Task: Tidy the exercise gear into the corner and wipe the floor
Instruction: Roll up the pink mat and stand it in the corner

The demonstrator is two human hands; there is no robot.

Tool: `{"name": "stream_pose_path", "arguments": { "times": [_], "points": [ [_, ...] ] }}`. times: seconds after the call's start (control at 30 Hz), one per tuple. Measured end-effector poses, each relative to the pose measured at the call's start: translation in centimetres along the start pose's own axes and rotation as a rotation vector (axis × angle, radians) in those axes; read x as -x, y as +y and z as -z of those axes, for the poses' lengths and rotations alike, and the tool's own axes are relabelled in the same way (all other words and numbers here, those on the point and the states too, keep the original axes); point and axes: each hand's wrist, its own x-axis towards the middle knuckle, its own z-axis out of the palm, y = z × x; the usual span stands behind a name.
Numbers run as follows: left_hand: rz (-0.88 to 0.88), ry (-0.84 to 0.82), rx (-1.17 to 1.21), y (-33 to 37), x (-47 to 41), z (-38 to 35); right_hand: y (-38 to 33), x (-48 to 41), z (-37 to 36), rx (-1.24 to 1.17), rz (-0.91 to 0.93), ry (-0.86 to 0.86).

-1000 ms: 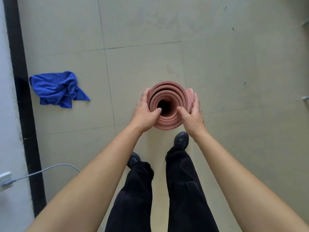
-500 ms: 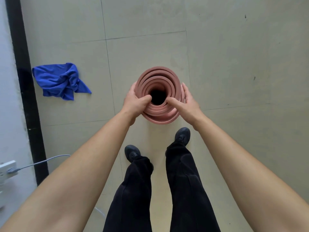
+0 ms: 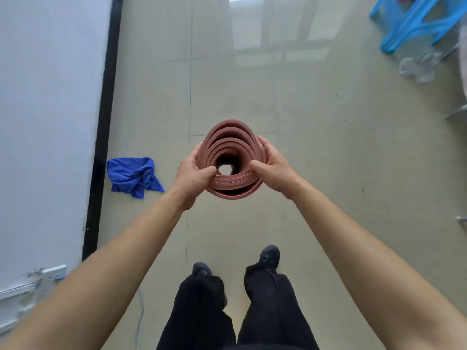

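Both hands are on the roll. The left hand (image 3: 194,170) grips the near-left edge of the rolled exercise mat (image 3: 231,142), fingers curled round the outside and thumb pressed in across the coiled layers. The right hand (image 3: 274,168) mirrors it on the other side, fingers wrapped behind the outer wrap and thumb hooked over the inner turns. The reddish-brown mat is held out at arm's length in front of the person, its end facing the camera, so we look straight down the spiral. A pale spot shows through the hollow core. The coil is loose and a little squashed, wider at the bottom than at the top. Below it lies the beige tiled floor (image 3: 316,147), with window light reflected higher up. To the left of the mat, well apart from it, a crumpled blue cloth (image 3: 131,176) sits on the tiles just beside the black skirting strip (image 3: 103,109), which runs along the foot of the white wall (image 3: 45,122). Down at bottom left, a white power strip (image 3: 50,276) lies against that wall, with a thin cable (image 3: 140,319) trailing over the floor nearby. At the bottom, black trousers (image 3: 199,311) and two black shoes (image 3: 270,256) are planted on the tiles. At the top right corner stands a light blue plastic stool (image 3: 414,24), with something clear and blurred beneath it that I cannot make out.
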Motion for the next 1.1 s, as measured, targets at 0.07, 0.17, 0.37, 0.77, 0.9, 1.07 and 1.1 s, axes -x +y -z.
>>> {"name": "stream_pose_path", "arguments": {
  "times": [0.07, 0.17, 0.37, 0.77, 0.9, 1.07, 1.1],
  "points": [
    [-0.082, 0.036, 0.019, 5.2, 0.4, 0.8, -5.5, -0.3, 1.6, 0.045, 0.123, -0.014],
    [-0.247, 0.083, 0.039, 12.6, 0.1, 2.4, -13.6, -2.0, 3.4, 0.149, 0.281, -0.001],
    [-0.479, 0.085, 0.091, 24.2, -5.4, 6.7, -27.0, -10.0, 6.0, 0.283, 0.464, -0.009],
    [-0.575, 0.019, 0.079, 46.9, -29.3, 13.1, -51.1, -29.9, 14.1, 0.288, 0.642, -0.071],
    [-0.570, -0.022, 0.040, 53.1, -38.7, 12.9, -55.5, -38.3, 18.5, 0.249, 0.662, -0.040],
    [-0.542, -0.016, 0.013, 60.4, -53.3, 12.0, -60.3, -52.1, 24.8, 0.220, 0.675, -0.022],
    [-0.540, -0.014, 0.003, 62.0, -56.4, 11.8, -61.6, -55.0, 26.1, 0.216, 0.681, -0.033]
  ]
}}
